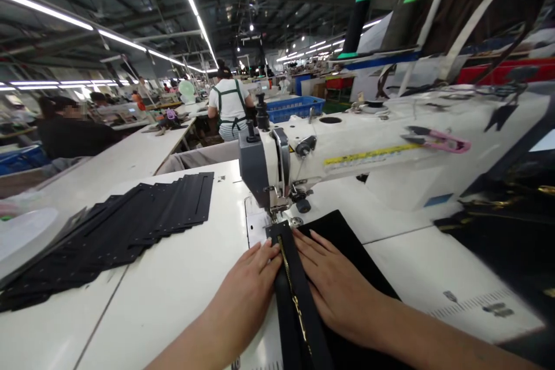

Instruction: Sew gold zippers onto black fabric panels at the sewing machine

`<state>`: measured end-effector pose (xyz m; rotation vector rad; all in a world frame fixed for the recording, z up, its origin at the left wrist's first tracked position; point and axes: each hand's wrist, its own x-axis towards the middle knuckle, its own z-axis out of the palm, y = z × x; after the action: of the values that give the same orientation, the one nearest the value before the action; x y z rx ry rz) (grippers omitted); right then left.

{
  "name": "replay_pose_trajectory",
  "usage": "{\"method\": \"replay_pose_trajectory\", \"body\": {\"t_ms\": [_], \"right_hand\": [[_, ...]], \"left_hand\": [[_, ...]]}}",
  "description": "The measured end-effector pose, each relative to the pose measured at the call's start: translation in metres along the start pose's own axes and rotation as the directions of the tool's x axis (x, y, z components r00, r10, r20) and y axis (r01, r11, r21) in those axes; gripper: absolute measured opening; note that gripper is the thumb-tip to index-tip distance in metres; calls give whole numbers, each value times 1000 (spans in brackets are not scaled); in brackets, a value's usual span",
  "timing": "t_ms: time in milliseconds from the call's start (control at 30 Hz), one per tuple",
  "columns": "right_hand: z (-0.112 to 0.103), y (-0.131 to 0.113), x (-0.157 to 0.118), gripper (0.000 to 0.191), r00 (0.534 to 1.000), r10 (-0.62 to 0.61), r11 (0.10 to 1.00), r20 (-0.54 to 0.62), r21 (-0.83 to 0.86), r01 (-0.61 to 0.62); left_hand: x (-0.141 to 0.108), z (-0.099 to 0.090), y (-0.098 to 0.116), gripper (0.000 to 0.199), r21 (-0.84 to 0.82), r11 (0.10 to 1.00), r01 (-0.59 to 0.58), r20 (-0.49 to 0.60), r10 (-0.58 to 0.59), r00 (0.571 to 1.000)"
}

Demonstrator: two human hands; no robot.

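Note:
A black strip with a gold-toothed zipper runs lengthwise up to the presser foot of a white sewing machine. Its far end reaches the needle area; whether the needle is in it I cannot tell. My left hand rests on the strip's left edge, fingers extended and pressing down. On the other side, my right hand lies flat, fingertips along the strip's right edge. Beneath that hand spreads a larger black fabric piece. The gold zipper pull shows between both hands.
Overlapping black panels with slots fan across the table's left side, near a white round dish. Pink-handled thread snips sit on the machine arm. Behind are a blue crate and a co-worker in a green apron.

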<state>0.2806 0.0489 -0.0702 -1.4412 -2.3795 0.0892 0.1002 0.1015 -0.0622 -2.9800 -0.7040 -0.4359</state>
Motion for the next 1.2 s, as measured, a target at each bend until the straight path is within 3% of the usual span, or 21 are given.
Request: {"method": "replay_pose_trajectory", "body": {"t_ms": [100,200,433,800,1067,1200], "right_hand": [[1,0,0,54,1000,-13,999,20,-36,13],[3,1,-1,55,1000,-19,999,18,-50,19],[6,5,1,55,1000,-21,998,-13,-62,20],[9,26,19,50,999,-14,999,-31,-49,13],[12,23,17,48,999,29,998,-20,-59,-30],[12,23,17,48,999,30,998,-19,-61,-31]], "left_hand": [[-1,12,0,34,4,999,37,-117,-36,993],[-1,15,2,33,10,999,32,-166,-30,986],[6,13,2,30,37,999,20,-187,-13,982],[26,21,-14,29,44,998,39,-172,-31,985],[25,20,-18,28,74,997,-3,-121,12,993],[27,22,-19,28,57,998,-14,-160,23,987]]}}
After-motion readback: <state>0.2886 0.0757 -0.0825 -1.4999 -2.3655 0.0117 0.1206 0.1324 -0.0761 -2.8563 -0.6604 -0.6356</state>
